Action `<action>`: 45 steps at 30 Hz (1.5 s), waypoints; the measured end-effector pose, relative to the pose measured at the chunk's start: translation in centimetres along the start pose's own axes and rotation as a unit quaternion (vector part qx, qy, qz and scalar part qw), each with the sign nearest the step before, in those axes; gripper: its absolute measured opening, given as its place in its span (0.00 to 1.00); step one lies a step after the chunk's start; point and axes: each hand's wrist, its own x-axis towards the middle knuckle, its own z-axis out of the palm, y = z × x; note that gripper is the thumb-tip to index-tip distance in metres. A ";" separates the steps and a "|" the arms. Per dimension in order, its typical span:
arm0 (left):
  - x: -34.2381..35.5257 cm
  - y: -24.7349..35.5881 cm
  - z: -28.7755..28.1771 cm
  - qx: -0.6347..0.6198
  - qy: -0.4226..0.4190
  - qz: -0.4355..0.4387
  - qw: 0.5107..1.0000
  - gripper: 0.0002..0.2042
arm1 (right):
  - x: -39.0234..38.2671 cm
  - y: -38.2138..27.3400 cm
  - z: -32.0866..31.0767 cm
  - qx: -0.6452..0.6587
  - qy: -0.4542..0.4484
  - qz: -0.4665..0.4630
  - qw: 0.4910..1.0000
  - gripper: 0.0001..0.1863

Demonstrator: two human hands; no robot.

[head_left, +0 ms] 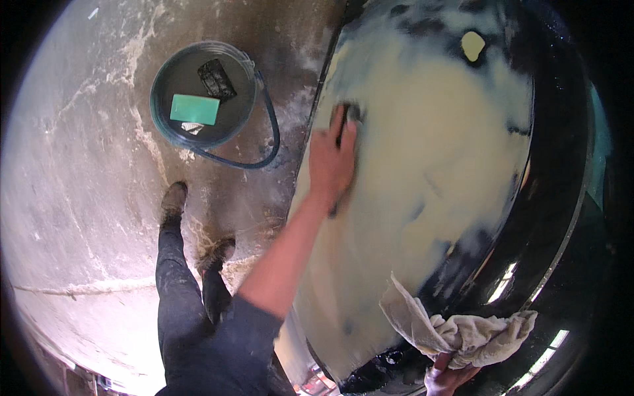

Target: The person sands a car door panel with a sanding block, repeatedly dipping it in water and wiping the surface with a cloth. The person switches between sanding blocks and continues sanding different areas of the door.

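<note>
Here we are, our left hand (332,158) on the pale-smeared panel (429,165), fingers gripping a dark block (354,111) against its left side, slightly blurred! Down at the lower right, our right hand (450,380) has its fingers pinching a crumpled, whitish cloth (479,338). Over on the floor (86,178), the bucket (156,109) shows a green block (195,109) beside a black pad (216,79).

A dark short-sleeved top (247,336) goes with dark, faintly smudged trousers (176,284) and dusty brown shoes (174,198).
</note>
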 end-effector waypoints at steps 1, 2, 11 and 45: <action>-3.8 -0.4 -0.2 -0.022 0.007 0.032 0.999 0.30 | -0.1 0.1 -0.1 0.000 -0.002 0.000 1.000 0.50; -9.0 -0.8 -0.6 -0.033 0.006 0.036 0.999 0.30 | -0.1 0.1 0.0 -0.002 -0.011 -0.003 1.000 0.50; -4.8 1.7 0.3 -0.032 0.012 0.059 0.998 0.31 | -0.4 0.2 0.0 0.003 -0.017 0.002 1.000 0.51; -12.1 0.7 -0.1 -0.039 0.048 0.141 0.988 0.28 | 3.3 -3.3 -1.8 0.018 -0.025 -0.012 0.999 0.51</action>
